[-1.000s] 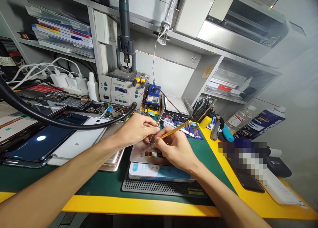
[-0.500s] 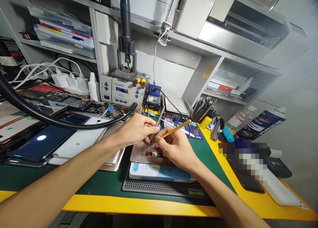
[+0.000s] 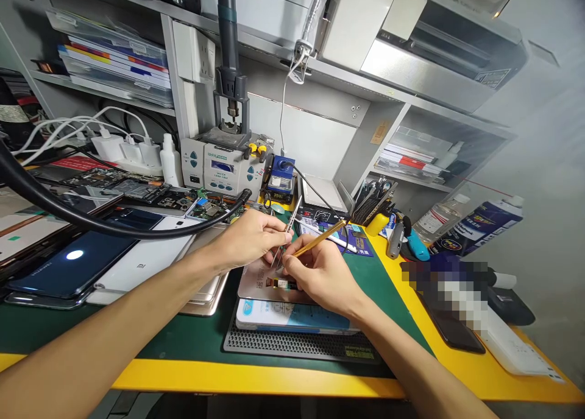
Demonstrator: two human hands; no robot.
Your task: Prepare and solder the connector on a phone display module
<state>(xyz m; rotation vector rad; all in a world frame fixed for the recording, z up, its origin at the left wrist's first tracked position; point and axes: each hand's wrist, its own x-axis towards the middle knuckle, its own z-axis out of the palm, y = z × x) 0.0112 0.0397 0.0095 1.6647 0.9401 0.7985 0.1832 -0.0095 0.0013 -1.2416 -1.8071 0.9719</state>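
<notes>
My left hand (image 3: 253, 239) pinches a pair of silver tweezers (image 3: 292, 221), whose tips point down toward a pinkish flat plate (image 3: 250, 282). My right hand (image 3: 326, 276) grips a slim gold-coloured pen-like tool (image 3: 325, 234) like a pencil. Its lower end meets the tweezer tips, and the spot between them is too small to make out. On the plate, just under my right fingers, lies a small dark and copper flex part (image 3: 280, 283). A white and blue box (image 3: 292, 314) supports the plate, and a grey perforated pad (image 3: 292, 343) sits beneath the box.
Several phones, among them a dark blue one (image 3: 86, 251), lie at the left, crossed by a thick black hose (image 3: 137, 231). A rework station (image 3: 219, 169) and soldering unit (image 3: 280, 178) stand behind. Bottles and a blue can (image 3: 479, 224) are at the right, near a black phone (image 3: 450, 324).
Both hands keep their grips at nearly the same spot. The gold tool's upper end has shifted slightly left, and the whole view has moved a little.
</notes>
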